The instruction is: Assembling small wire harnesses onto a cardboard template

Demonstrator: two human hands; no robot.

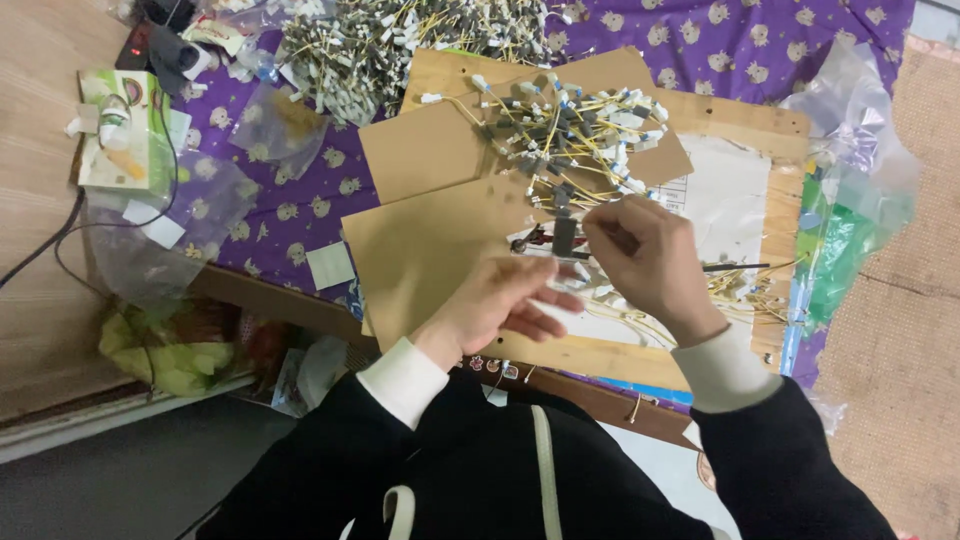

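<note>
Just below the wire pile on the cardboard sheet, her right hand pinched a small grey piece; the left hand hovered beside, fingers loosely curled, holding nothing I could see.

Both hands, left hand and right hand, pinch a grey-sleeved wire over cardboard

Purple cloth with small pale animal prints, spread under everything. Big heap of grey-and-yellow wire pieces at the top. Crumpled clear plastic bags on the left, beside a green and white carton. Black cable trailing over the wooden floor. Small pale square card near the cloth's edge. More clear and green plastic bags at the right, against a woven mat. Yellow-green bag down low at the left.
</note>
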